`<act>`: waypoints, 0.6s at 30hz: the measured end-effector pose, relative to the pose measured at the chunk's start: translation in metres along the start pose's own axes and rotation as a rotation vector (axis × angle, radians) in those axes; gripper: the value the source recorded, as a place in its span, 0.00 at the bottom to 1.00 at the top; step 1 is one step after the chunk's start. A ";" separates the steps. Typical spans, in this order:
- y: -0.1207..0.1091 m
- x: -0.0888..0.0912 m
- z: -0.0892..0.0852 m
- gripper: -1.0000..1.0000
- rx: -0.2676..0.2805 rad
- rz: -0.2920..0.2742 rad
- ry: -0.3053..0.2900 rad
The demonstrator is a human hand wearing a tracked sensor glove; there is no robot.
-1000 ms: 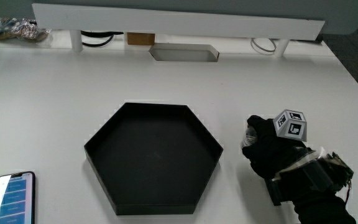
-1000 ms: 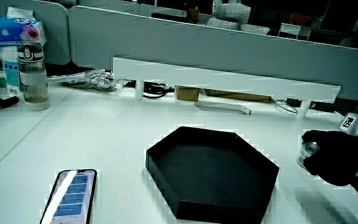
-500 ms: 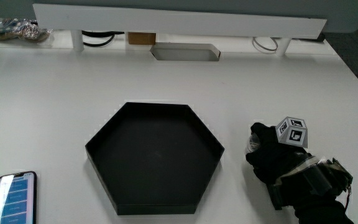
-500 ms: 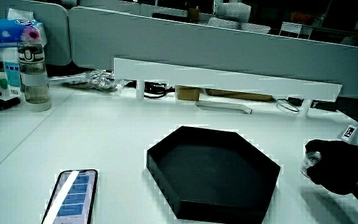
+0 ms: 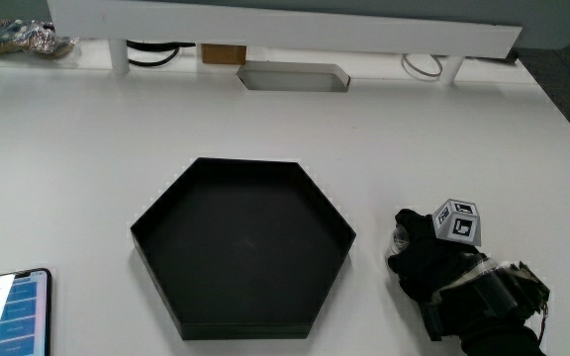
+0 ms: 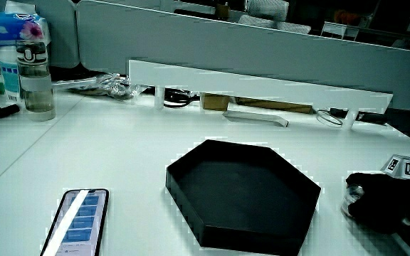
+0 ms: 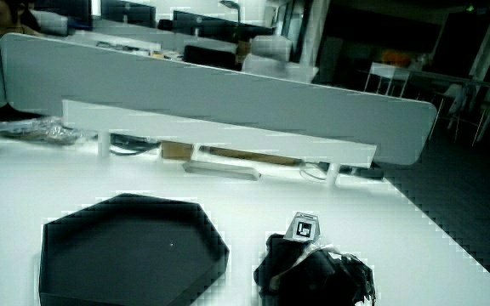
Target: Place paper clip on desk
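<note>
The gloved hand (image 5: 433, 262) rests low on the white desk (image 5: 87, 148) just beside the black hexagonal tray (image 5: 242, 247), its fingers curled down toward the tabletop and the patterned cube (image 5: 457, 220) riding on its back. At the fingertips (image 5: 402, 240) something small and pale glints against the glove, also visible in a side view (image 6: 352, 192), but it is too small to tell whether this is the paper clip or whether the fingers grip it; no paper clip can be made out lying free on the desk. The tray shows only its dark floor in both side views. A smartphone (image 5: 13, 311) with a lit screen lies at the desk's near edge, well apart from the hand, with the tray between them. A long white shelf riser (image 5: 285, 30) stands farther from the person than the tray, near the grey partition (image 7: 211, 93). In a side view a clear water bottle (image 6: 34, 78) stands upright, well apart from the tray.
</note>
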 end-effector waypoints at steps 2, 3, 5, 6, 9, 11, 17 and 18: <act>0.001 0.000 -0.001 0.50 -0.021 -0.004 -0.002; 0.002 0.001 -0.002 0.50 -0.013 -0.006 -0.006; 0.005 0.004 -0.004 0.50 -0.022 -0.003 -0.004; 0.001 0.005 -0.001 0.50 0.014 -0.024 0.000; 0.001 0.003 0.001 0.50 0.013 -0.007 0.009; -0.002 0.001 0.003 0.47 0.003 0.018 0.032; 0.001 0.003 0.001 0.31 0.009 -0.021 0.015; 0.003 0.003 -0.001 0.28 0.011 -0.016 0.013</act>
